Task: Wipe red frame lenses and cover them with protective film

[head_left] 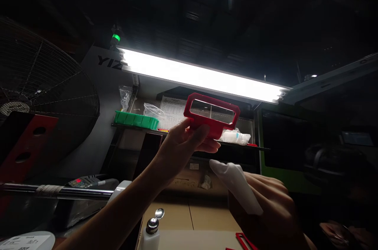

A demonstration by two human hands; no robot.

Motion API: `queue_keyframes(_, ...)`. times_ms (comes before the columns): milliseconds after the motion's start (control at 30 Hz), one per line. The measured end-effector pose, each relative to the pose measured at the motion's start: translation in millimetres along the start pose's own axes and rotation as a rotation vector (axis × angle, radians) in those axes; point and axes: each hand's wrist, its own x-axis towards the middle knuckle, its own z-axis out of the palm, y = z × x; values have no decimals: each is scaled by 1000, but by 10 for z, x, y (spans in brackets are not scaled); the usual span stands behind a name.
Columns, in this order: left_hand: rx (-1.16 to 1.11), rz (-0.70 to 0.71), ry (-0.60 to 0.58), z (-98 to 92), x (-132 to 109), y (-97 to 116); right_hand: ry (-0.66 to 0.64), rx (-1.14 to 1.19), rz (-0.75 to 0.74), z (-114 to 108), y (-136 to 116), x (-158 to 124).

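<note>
My left hand (189, 139) is closed on the lower part of a red frame-shaped part (212, 126), raised below the bright lamp. The part has a long, wide opening with cut corners. My right hand (265, 199) is lower and to the right, apart from the part. A white covering (236, 187), like a finger cot or a wrapped cloth, runs along one of its digits toward the left. The other fingers are curled, and their inner side is hidden.
A pump bottle (152, 230) with its lid up stands below, near more red parts (243, 240). Behind are a green bin (136, 120) and a bagged white item (235, 137) on a shelf. A fan (44, 92) is at left; another person's hand (336, 232) shows lower right.
</note>
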Motion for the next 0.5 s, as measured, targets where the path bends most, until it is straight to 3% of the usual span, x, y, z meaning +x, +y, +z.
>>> queue_keyframes(500,36,-15,21,67,-24,40,11,-69,-50,30,-9,48)
